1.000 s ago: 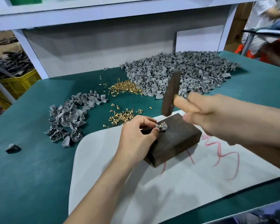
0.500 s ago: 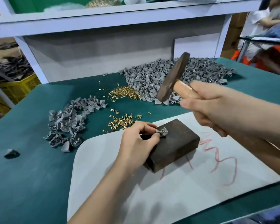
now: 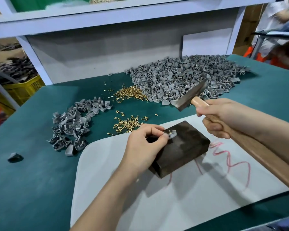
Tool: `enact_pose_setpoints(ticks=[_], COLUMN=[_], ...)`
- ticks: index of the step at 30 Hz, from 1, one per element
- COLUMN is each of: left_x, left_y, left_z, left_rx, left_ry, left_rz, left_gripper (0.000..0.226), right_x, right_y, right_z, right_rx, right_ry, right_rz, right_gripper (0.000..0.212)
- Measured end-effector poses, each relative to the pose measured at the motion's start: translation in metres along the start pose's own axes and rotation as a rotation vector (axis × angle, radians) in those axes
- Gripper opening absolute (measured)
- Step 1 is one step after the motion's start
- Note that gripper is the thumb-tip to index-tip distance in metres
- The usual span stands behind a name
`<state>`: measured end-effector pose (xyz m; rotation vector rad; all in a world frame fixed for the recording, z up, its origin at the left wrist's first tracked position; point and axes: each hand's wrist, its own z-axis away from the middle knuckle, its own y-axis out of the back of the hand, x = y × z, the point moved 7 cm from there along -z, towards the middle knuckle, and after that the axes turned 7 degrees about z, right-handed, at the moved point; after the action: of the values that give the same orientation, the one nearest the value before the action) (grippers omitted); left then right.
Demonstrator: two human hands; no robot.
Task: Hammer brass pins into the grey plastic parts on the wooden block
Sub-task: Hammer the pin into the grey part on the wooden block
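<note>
Two bare hands are at work over the teal-green surface (image 3: pixel 32 189). The left hand (image 3: pixel 143 144) lies against the left side of a dark rectangular wooden block (image 3: pixel 187 147). Its grip is a thumb-and-forefinger pinch on a small grey wedge-shaped plastic part (image 3: pixel 172 134), which sits on the block's top by its far-left edge. A short brass pin (image 3: pixel 170 131) stands in that part.

The right hand (image 3: pixel 223 119) has its grip wrapped round the pale wooden handle of a hammer with a dark steel head (image 3: pixel 193 95). The hammer is raised beyond and to the right of the block, its head tilted and clear of the part.

The block lies on a white rounded-corner sheet (image 3: pixel 173 205) spread over the near middle of the surface. The sheet bears a red scribbled line (image 3: pixel 230 164) to the block's right.

Towards the far edge, right of centre, lies a large heap of grey plastic parts (image 3: pixel 182 79). A smaller heap of grey parts (image 3: pixel 73 124) lies nearer the left edge. A far scatter of loose brass pins (image 3: pixel 130 94) touches the large heap's left fringe. A near scatter of brass pins (image 3: pixel 128 125) lies just beyond the sheet, near the left hand. One lone grey part (image 3: pixel 14 156) lies apart by the left edge.

A white-painted shelf frame (image 3: pixel 107 14) rises beyond the far edge. A yellow plastic crate (image 3: pixel 23 89) stands off the far-left corner.
</note>
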<state>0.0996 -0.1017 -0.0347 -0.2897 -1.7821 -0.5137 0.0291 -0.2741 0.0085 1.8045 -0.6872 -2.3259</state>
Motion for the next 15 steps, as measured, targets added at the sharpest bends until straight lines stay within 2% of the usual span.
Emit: enact_pose_setpoints(ticks=[10, 13, 15], left_x=[-0.001, 0.001, 0.001], left_y=[-0.001, 0.0, -0.001], left_z=[0.0, 0.002, 0.002], left_rx=[-0.008, -0.009, -0.02], left_ry=[0.005, -0.001, 0.014], left_rz=[0.01, 0.002, 0.006], left_gripper=[0.014, 0.015, 0.017], right_x=[-0.019, -0.02, -0.012], right_y=[-0.011, 0.002, 0.012], right_z=[0.018, 0.003, -0.02], right_rx=[-0.119, -0.015, 0.095], right_ry=[0.11, 0.119, 0.061], right_rz=[0.114, 0.076, 0.047], right_gripper=[0.018, 0.02, 0.022])
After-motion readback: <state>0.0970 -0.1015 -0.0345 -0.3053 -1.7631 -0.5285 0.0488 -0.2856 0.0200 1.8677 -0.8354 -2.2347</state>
